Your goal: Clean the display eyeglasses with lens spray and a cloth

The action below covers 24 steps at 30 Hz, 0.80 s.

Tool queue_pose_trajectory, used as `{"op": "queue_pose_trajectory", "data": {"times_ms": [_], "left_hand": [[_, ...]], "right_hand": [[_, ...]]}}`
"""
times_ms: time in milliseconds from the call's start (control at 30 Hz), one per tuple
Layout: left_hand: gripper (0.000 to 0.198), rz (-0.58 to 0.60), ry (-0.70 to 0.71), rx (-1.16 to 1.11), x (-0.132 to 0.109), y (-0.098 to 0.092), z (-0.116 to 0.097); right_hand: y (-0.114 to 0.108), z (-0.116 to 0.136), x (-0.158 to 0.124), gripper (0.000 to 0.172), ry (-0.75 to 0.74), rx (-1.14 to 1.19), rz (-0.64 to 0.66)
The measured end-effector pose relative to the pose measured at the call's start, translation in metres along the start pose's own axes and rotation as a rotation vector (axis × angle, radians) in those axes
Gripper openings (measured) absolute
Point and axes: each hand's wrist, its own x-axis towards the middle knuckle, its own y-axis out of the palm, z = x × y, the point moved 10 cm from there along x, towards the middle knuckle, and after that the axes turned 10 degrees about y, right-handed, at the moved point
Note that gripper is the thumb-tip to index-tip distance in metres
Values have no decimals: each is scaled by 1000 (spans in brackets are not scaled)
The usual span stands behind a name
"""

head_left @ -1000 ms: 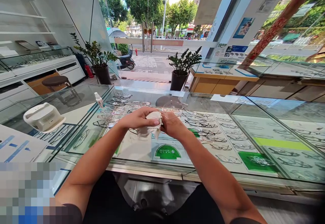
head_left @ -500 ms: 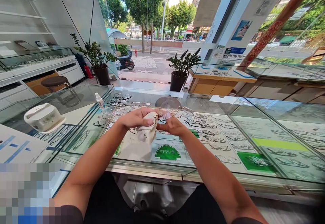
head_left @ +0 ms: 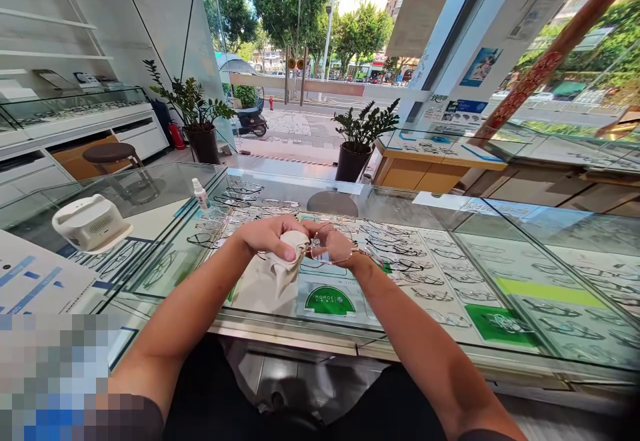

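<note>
The left hand [head_left: 270, 237] pinches a cloth [head_left: 280, 271] over one lens; the right hand [head_left: 333, 244] grips the glasses [head_left: 325, 254]. Best to rub lightly, supporting the thin frame near that lens.

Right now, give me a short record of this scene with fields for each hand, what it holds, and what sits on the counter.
left hand: pinches a crumpled off-white cleaning cloth
right hand: grips thin metal-rimmed clear-lens glasses
contact: cloth pressed against the glasses between both hands
surface below: glass display counter with rows of eyeglass frames under the pane
counter left: white boxy plastic device, small white spray bottle
</note>
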Motion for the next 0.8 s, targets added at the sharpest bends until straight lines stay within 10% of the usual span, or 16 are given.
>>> {"op": "queue_pose_trajectory", "data": {"times_ms": [800], "left_hand": [[62, 63, -64, 67, -10, -5, 22]], "right_hand": [[2, -8, 3, 53, 46, 149, 28]]}}
